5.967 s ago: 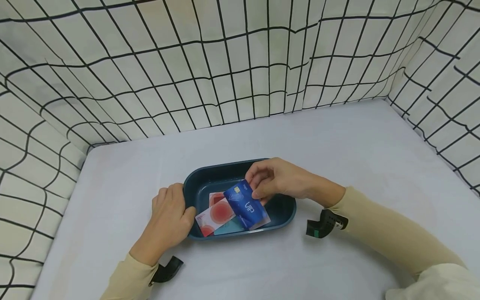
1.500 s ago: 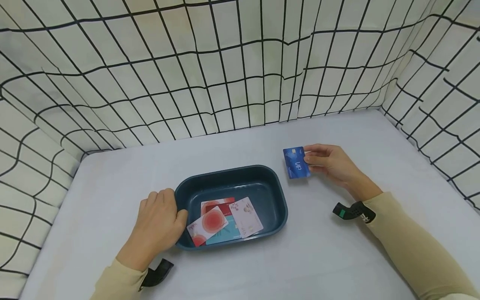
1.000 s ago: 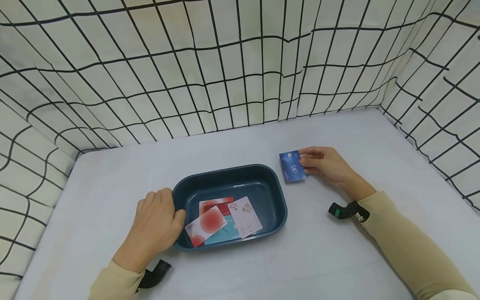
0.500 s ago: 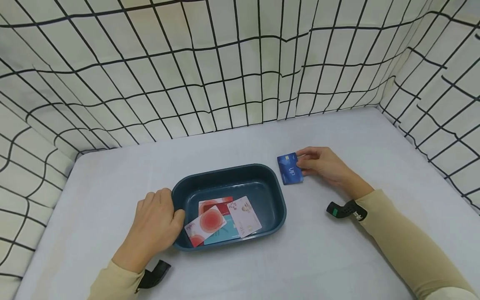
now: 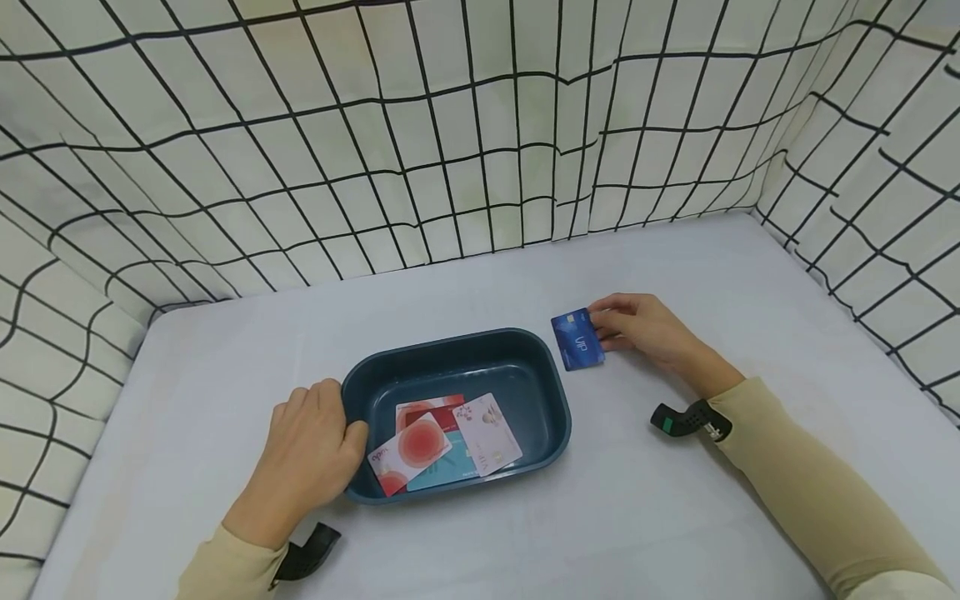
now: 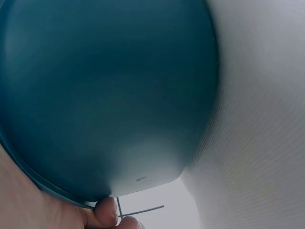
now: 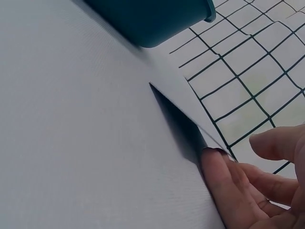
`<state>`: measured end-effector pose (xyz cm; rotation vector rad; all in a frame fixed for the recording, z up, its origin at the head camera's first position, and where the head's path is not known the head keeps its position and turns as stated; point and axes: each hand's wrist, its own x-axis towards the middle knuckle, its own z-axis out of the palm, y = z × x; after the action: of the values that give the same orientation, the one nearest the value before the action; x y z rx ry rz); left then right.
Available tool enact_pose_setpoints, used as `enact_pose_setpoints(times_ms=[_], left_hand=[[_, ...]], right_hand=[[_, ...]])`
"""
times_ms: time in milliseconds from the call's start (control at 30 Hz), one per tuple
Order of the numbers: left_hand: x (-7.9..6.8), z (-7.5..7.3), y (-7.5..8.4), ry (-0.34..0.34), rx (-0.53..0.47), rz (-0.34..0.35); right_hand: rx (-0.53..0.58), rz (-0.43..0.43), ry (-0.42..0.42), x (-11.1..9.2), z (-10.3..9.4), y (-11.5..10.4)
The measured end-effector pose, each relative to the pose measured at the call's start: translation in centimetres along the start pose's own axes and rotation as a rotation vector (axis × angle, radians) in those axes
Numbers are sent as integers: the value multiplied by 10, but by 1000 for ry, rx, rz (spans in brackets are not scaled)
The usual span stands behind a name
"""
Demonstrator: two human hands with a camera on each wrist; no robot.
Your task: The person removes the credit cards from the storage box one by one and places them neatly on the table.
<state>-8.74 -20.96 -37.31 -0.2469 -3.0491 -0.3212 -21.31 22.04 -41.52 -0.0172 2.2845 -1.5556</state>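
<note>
In the head view, my left hand [image 5: 311,458] grips the left end of a dark teal plastic tray [image 5: 558,442], fingers over its rim. The left wrist view shows the tray's outer wall [image 6: 109,86] close up, with fingertips at the rim. Right of the tray, a blue VIP card [image 5: 577,340] lies face up, its right edge at my right hand [image 5: 645,329]. In the right wrist view the card [image 7: 183,109] is tilted, one edge low near the cloth, the other resting on the fingertips [image 7: 214,160]. The thumb [image 7: 271,143] is apart from it.
Inside the tray lie several overlapping cards: a pale VIP card [image 5: 487,435], a white card with red circle [image 5: 411,452], a teal card [image 5: 446,468] and red ones behind. White cloth [image 5: 637,517] covers the table; black-gridded white walls [image 5: 450,125] enclose it.
The blue card has gone from above the tray to the table on its right, and has sunk lower over the last second. The left hand has kept its hold on the tray.
</note>
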Motion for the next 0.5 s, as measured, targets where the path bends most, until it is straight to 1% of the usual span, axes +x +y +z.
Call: enact_pose_setpoints(times_ms=[200,400,500], left_hand=[[0,0,0,-10,4,-3],[0,1,-1,-9,1,0],[1,1,-1,-8,4,2]], right_hand=[[0,9,-41,-5,-2,-6],[-70,-19,-92,-10,-4,-11],[-96,-22,-99,-11,-5,-12]])
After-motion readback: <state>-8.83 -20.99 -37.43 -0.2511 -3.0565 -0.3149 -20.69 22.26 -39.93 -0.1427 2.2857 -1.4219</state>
